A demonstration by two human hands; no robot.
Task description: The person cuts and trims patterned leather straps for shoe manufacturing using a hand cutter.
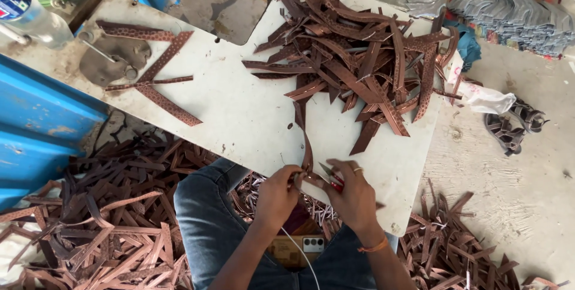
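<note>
At the lower centre of the frame we see the left hand [277,197] pinching the near end of a brown strap [306,146]. The strap runs up toward the pile of straps [359,50]. The right hand [353,194] grips small cutters [332,177] just beside it.

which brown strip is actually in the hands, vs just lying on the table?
The long strip trailing from the big pile down to the table edge: both the left hand and right hand pinch its near end. The others lie untouched.
</note>
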